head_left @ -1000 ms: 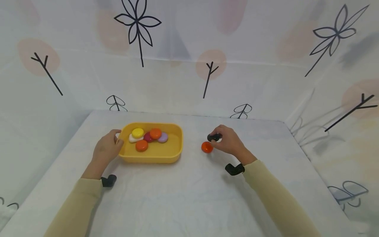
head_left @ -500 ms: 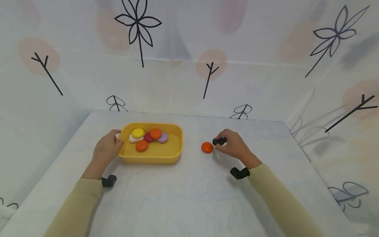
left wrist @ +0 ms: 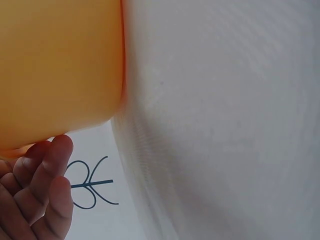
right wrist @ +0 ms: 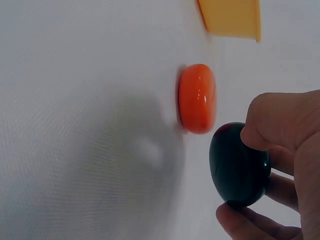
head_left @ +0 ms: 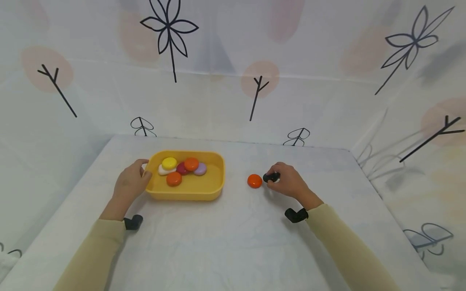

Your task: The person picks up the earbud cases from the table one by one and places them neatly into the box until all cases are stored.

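Observation:
My left hand (head_left: 129,182) rests at the left end of a yellow tray (head_left: 189,195), thumb and forefinger apart at its rim. Loosely bent fingers (left wrist: 59,155) touch the tray's outer side in the left wrist view. Between thumb and fingers, my right hand (head_left: 288,181) pinches a glossy dark oval pebble (right wrist: 237,165) just above the table. An orange pebble (head_left: 254,181) lies on the table just left of it, apart from it in the right wrist view. Inside the tray lie several pebbles, among them a yellow pebble (head_left: 169,163) and a lilac pebble (head_left: 200,169).
A white cloth covers the table (head_left: 218,246). Patterned fabric walls (head_left: 214,101) stand behind it and at both sides. Each wrist carries a black camera mount (head_left: 296,215). In the tray are also two orange pebbles, a dark red pebble and a white pebble.
My right hand has moved right and a little toward me with the dark pebble, from behind the orange one to beside it. My left hand and the tray have stayed put.

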`<state>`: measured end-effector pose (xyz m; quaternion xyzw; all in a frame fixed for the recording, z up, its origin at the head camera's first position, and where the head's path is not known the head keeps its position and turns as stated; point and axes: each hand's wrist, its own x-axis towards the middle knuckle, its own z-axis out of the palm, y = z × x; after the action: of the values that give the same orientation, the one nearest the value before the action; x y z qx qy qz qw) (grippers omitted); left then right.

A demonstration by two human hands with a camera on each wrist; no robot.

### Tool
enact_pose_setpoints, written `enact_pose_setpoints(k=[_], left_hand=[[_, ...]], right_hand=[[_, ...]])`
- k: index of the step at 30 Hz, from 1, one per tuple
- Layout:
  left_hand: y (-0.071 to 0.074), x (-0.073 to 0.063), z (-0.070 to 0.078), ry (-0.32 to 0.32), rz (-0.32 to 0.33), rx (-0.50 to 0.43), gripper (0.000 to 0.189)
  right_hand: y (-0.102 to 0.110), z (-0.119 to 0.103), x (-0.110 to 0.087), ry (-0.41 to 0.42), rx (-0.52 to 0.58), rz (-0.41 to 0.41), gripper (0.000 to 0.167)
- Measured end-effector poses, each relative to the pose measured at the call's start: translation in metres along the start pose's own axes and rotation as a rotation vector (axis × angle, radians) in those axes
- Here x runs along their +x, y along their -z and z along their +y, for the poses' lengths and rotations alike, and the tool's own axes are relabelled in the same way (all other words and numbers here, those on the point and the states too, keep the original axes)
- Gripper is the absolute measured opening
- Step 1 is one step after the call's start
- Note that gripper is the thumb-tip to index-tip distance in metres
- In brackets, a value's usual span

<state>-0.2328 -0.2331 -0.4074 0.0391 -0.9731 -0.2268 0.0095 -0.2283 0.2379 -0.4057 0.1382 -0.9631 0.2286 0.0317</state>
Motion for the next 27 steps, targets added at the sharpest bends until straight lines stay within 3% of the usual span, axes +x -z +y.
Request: enact_pose_setpoints(k=[27], left_hand=[[-0.0003,0.0007,-0.0008,0.0,-0.003,-0.004,0.053]], right_hand=[[-0.0095,0.0058,0.0008,-0.043,-0.013,-0.078,0.022]])
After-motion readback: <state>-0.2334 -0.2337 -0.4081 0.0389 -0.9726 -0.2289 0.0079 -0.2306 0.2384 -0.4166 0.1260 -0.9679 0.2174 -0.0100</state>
